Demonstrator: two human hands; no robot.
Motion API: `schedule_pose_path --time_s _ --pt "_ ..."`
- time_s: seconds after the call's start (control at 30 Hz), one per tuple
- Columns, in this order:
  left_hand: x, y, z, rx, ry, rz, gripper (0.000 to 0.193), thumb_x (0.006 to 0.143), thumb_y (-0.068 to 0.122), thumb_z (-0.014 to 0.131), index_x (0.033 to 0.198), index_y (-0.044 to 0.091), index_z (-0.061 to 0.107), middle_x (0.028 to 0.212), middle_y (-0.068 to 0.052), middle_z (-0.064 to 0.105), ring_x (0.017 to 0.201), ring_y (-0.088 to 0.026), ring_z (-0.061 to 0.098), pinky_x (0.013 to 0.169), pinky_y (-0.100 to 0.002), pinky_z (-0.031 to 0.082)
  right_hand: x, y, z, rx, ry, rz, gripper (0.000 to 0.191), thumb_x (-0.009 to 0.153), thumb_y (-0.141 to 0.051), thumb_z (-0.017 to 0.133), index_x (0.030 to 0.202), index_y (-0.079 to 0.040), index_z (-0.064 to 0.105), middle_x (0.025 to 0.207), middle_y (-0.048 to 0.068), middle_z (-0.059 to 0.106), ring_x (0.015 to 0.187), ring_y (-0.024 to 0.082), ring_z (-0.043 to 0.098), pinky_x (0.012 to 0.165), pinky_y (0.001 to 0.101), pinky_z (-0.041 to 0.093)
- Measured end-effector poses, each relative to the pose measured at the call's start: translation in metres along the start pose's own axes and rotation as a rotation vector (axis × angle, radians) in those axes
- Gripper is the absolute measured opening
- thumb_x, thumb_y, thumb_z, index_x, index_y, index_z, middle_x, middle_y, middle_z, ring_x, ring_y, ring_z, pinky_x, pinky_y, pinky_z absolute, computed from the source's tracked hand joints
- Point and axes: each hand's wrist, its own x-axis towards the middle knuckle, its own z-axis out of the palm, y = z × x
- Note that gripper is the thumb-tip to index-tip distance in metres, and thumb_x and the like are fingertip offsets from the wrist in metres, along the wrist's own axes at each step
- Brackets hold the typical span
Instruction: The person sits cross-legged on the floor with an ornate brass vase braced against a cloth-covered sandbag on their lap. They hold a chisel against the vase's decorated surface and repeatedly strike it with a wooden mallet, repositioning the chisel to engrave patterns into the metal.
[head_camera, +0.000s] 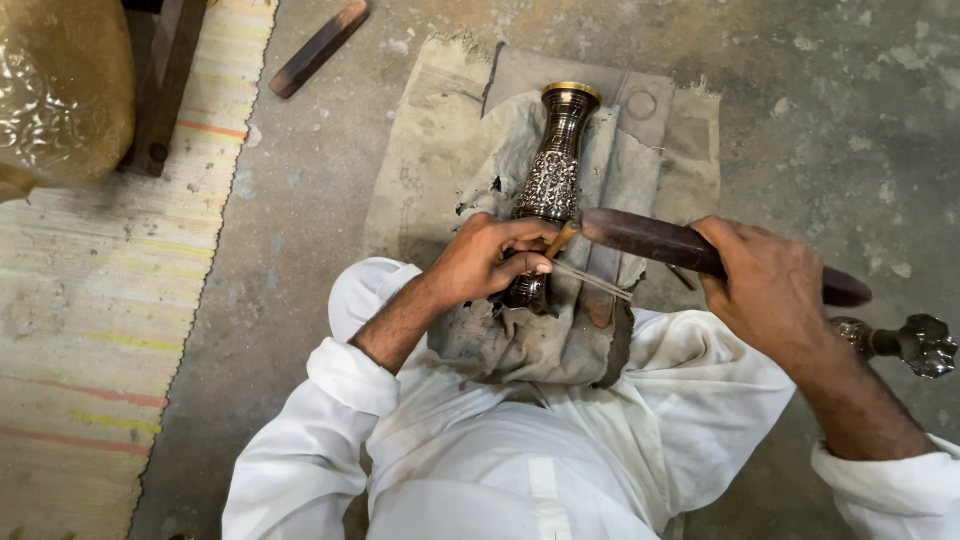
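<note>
A dark engraved metal vase with a brass rim lies on a grey cloth over my lap, its mouth pointing away from me. My left hand rests on the vase's lower body and pinches a thin chisel against it. My right hand grips a dark wooden mallet, whose end sits next to the chisel's top.
A worn sackcloth covers the concrete floor under the vase. A striped mat lies to the left, with a brass vessel at the top left. A wooden stick lies beyond. A dark metal piece is at right.
</note>
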Motion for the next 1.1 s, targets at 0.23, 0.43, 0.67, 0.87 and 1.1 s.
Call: schedule_pose_path --time_s 0.23,0.43,0.67,0.87,1.1 --pt "0.005 0.011 0.0 0.052 -0.015 -0.095 0.036 0.089 0.023 0.08 0.121 0.01 0.07 0.103 -0.01 0.08 0.09 -0.025 0.08 0.079 -0.037 0.061 0.007 0.0 -0.006 0.004 0.045 -0.05 0.042 0.082 -0.008 0.075 0.123 -0.011 0.066 0.103 0.014 0.074 0.089 0.034 0.071 0.077 0.0456 0.054" --pt "0.01 0.02 -0.002 0.079 -0.04 -0.147 0.035 0.088 0.022 0.08 0.119 0.009 0.071 0.097 -0.01 0.08 0.085 -0.025 0.079 0.074 -0.038 0.059 0.016 0.0 -0.009 -0.008 -0.041 -0.03 0.04 0.08 -0.009 0.076 0.118 -0.011 0.065 0.091 0.017 0.073 0.084 0.038 0.071 0.075 0.0475 0.052" --pt "0.009 0.015 0.0 0.054 -0.021 -0.115 0.034 0.085 0.016 0.082 0.116 0.007 0.071 0.096 -0.01 0.08 0.084 -0.023 0.079 0.072 -0.036 0.059 0.015 0.007 -0.004 0.203 -0.184 0.303 0.032 0.091 -0.017 0.074 0.119 -0.013 0.061 0.084 0.014 0.072 0.074 0.034 0.072 0.07 0.0471 0.054" --pt "-0.007 0.001 -0.001 -0.407 0.227 -0.312 0.024 0.092 0.012 0.077 0.113 0.008 0.067 0.091 -0.005 0.077 0.08 -0.01 0.073 0.07 -0.028 0.06 0.012 0.011 -0.005 0.076 -0.294 0.201 0.025 0.087 -0.019 0.072 0.11 -0.014 0.064 0.076 0.013 0.072 0.069 0.033 0.07 0.068 0.0466 0.051" --pt "-0.017 -0.004 0.002 -0.106 0.12 -0.233 0.036 0.089 0.011 0.082 0.122 0.004 0.069 0.081 -0.005 0.074 0.068 -0.009 0.062 0.06 -0.029 0.05 0.025 0.006 -0.003 0.172 -0.342 0.208 0.029 0.087 -0.029 0.076 0.106 -0.011 0.064 0.073 0.017 0.069 0.067 0.037 0.067 0.063 0.0487 0.048"
